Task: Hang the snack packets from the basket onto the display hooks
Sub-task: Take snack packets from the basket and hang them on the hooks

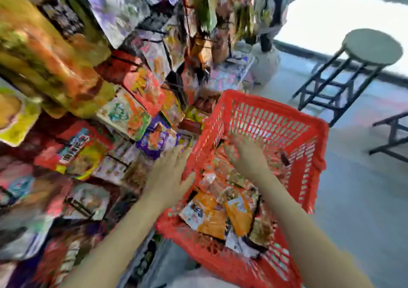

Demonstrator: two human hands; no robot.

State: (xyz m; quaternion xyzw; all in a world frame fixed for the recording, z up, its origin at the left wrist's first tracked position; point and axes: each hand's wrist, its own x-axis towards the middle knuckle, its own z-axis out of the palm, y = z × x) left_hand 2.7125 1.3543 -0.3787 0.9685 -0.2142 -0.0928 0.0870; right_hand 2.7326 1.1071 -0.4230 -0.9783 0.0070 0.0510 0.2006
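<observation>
Display rack [92, 71]: fills the left half of the view, hung thick with coloured snack bags in rows; blurred, so its hooks and print cannot be told apart

Floor [357, 199]: pale, at right, bright light along its far edge

Basket [318, 155]: red plastic, slotted walls, just beside the rack's lower rows, tilted in the view

Stool [373, 46]: round pale seat on a dark frame, well apart from the basket at upper right; part of a second dark frame [390, 133] at the right edge

Snack packets [220, 212]: loose heap in the basket's bottom, mostly orange and white, lying flat and overlapping

Left hand [170, 170]: over the basket's left rim, fingers straight and slightly spread towards the rack, thumb out towards the packets; holds nothing

Right hand [247, 155]: inside the basket above the heap, fingers reaching down and forward; motion blur hides whether they pinch a packet
</observation>
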